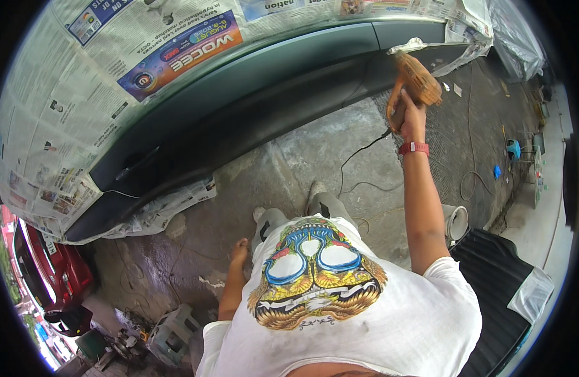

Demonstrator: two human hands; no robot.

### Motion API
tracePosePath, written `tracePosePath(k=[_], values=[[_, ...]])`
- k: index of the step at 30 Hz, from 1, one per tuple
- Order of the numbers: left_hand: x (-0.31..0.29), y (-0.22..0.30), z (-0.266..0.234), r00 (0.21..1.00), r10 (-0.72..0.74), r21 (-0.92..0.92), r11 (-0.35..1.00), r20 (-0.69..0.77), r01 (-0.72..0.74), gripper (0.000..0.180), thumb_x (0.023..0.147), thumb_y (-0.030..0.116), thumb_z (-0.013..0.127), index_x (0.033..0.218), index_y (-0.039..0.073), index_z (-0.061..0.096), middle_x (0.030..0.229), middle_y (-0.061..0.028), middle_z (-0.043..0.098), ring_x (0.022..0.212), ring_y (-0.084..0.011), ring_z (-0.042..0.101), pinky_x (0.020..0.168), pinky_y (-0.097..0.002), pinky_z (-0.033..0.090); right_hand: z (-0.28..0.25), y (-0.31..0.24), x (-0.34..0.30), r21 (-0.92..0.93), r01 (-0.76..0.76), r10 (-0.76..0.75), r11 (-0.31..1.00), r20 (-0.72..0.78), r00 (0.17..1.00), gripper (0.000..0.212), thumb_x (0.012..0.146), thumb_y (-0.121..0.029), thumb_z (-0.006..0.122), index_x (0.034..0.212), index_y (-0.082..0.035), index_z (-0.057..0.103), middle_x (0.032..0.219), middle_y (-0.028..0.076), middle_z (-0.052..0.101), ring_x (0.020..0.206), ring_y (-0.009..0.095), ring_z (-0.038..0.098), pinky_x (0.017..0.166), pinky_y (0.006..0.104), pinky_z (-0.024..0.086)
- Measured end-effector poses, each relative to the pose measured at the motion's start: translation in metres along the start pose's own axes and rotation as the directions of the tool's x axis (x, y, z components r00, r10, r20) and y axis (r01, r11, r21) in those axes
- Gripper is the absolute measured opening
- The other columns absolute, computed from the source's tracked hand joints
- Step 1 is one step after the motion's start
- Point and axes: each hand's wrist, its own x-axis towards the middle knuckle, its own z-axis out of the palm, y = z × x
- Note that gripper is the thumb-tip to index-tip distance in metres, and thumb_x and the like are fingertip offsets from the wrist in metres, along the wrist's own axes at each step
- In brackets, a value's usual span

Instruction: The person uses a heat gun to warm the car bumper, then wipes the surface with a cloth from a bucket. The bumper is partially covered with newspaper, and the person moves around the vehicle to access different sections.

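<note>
My right hand (pixel 413 116) is wrapped round the handle of an orange heat gun (pixel 419 81), with a red watch band at the wrist. A dark cord (pixel 365 147) runs from its handle down to the floor. The heat gun's nose is up close to the right end of the dark car side panel (pixel 258 94); whether they touch I cannot tell. Newspaper (pixel 69 94) covers the body above that panel. My left hand (pixel 240 249) hangs low at my side, its fingers loosely curled, with nothing visible in it.
More newspaper (pixel 182 204) lies under the panel's left end. A white bucket (pixel 456 221) and a black ribbed sheet (pixel 490 276) are on the right. Cords lie on the concrete floor (pixel 339 135). At the left are a red car (pixel 57 270) and a grey plastic stool (pixel 172 333).
</note>
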Motion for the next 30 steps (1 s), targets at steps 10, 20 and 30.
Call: tracePosePath(k=[10,20,30], values=[[-0.038,0.039,-0.006,0.994,0.103,0.171,0.980,-0.024,-0.097,0.055,0.102,0.050,0.057,0.139,0.010,0.063,0.143,-0.0144,0.063,0.135,-0.0295,0.057,0.112,-0.0396,0.042,0.042,0.105,-0.137,-0.307,-0.150,0.235,0.940,0.263,0.936,0.049,0.088,-0.009,0.075,0.134,-0.002,0.059,0.122,0.005,0.064,0.112,0.017,0.060,0.100,0.0327,0.046],[-0.044,-0.007,-0.074,0.996,0.000,0.089,0.996,-0.093,0.008,0.054,0.102,0.046,0.058,0.144,0.012,0.059,0.142,-0.0143,0.063,0.127,-0.0317,0.061,0.106,-0.0423,0.046,0.194,0.117,-0.318,-0.256,0.093,0.176,0.962,0.845,0.505,0.046,0.100,-0.020,0.061,0.143,-0.003,0.055,0.142,0.015,0.060,0.131,0.023,0.056,0.112,0.0347,0.043],[-0.076,-0.015,-0.116,0.998,-0.023,0.247,0.968,-0.061,0.037,0.055,0.106,0.041,0.054,0.147,0.006,0.053,0.132,-0.0142,0.064,0.112,-0.0262,0.064,0.095,-0.0399,0.049,0.244,0.065,-0.343,-0.316,-0.094,0.327,0.944,0.861,0.391,0.053,0.093,-0.018,0.076,0.140,-0.003,0.057,0.135,0.012,0.065,0.124,0.021,0.060,0.109,0.0352,0.046]])
